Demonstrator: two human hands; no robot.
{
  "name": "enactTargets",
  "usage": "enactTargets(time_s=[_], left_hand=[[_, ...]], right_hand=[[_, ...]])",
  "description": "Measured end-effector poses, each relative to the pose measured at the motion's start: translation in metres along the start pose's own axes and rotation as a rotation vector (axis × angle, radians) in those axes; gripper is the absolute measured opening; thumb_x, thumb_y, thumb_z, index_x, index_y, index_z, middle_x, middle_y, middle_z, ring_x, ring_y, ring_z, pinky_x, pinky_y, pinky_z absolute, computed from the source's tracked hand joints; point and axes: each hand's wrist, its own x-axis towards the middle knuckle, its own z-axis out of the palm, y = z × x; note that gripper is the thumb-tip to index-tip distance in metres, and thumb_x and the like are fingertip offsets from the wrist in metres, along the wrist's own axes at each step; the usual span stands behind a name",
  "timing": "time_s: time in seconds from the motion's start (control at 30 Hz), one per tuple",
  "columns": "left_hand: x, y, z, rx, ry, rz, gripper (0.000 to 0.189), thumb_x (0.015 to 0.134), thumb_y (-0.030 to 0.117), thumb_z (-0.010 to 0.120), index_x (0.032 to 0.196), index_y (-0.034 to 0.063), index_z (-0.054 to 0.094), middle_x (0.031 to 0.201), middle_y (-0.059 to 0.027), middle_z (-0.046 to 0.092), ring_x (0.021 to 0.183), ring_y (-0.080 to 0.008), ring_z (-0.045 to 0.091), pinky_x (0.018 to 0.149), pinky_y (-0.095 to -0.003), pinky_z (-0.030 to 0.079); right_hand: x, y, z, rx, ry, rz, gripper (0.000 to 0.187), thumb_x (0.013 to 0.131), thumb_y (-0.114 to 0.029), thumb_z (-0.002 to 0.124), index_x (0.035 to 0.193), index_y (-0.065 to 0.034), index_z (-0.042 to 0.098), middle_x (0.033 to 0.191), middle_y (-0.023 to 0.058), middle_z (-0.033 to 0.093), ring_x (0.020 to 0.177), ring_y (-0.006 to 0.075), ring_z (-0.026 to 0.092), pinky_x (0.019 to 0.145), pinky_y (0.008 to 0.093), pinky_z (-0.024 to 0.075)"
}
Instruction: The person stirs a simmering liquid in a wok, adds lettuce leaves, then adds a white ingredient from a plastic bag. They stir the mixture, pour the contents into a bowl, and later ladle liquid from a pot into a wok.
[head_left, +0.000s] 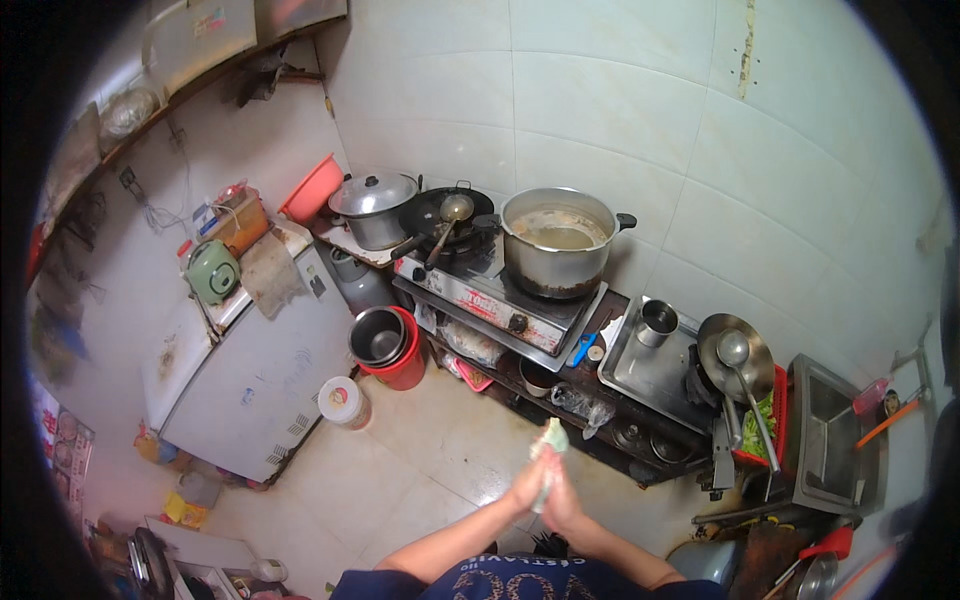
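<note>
My left hand (529, 484) and my right hand (559, 499) are pressed palm to palm above the floor in front of me. Between them is a crumpled, pale green and white cloth or paper (556, 435), its upper end sticking out past the fingertips. A small piece of it also shows below, between the palms. Beyond my hands stands a dark low rack (570, 390) with a clear plastic bag (583, 405) on it. Most of the crumpled piece is hidden by my hands.
A two-burner gas stove (480, 300) carries a large pot (559, 262) of cloudy liquid and a black wok (420, 214) with a ladle. To the right are a steel tray (652, 371), a pan (712, 337) and a sink (829, 450). Left stand a white tub (344, 403) and a freezer (247, 390).
</note>
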Motion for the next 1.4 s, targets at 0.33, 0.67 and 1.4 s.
enactTargets(time_s=[0.33, 0.67, 1.4], left_hand=[[-0.084, 0.014, -0.127, -0.460, -0.134, 0.189, 0.084, 0.090, 0.069, 0.029, 0.149, 0.0091, 0.016, 0.150, -0.0084, 0.026, 0.138, -0.0223, 0.024, 0.112, -0.0372, 0.021], [-0.111, 0.006, -0.094, -0.036, -0.627, 0.143, 0.102, 0.083, 0.079, 0.022, 0.149, 0.0023, 0.008, 0.157, -0.0118, 0.005, 0.145, -0.0241, 0.002, 0.115, -0.0401, -0.002], [0.032, -0.014, -0.004, 0.539, -0.432, -0.321, 0.053, 0.091, 0.035, 0.058, 0.134, 0.0061, 0.046, 0.130, -0.0146, 0.053, 0.118, -0.0303, 0.053, 0.101, -0.0441, 0.035]], right_hand=[[0.011, 0.098, 0.104, -0.654, -0.006, -0.245, 0.048, 0.097, -0.026, 0.043, 0.138, -0.0003, 0.034, 0.144, 0.0165, 0.028, 0.132, 0.0246, 0.029, 0.107, 0.0333, 0.0263], [0.021, 0.063, 0.025, -0.092, 0.513, -0.072, 0.031, 0.095, -0.032, 0.050, 0.089, -0.0034, 0.061, 0.071, 0.0035, 0.057, 0.066, 0.0116, 0.055, 0.059, 0.0280, 0.0471], [-0.498, -0.087, -0.292, -0.824, 2.361, 0.654, 0.078, 0.083, -0.054, 0.053, 0.145, -0.0117, 0.030, 0.151, 0.0162, 0.027, 0.141, 0.0306, 0.020, 0.110, 0.0599, 0.0132]])
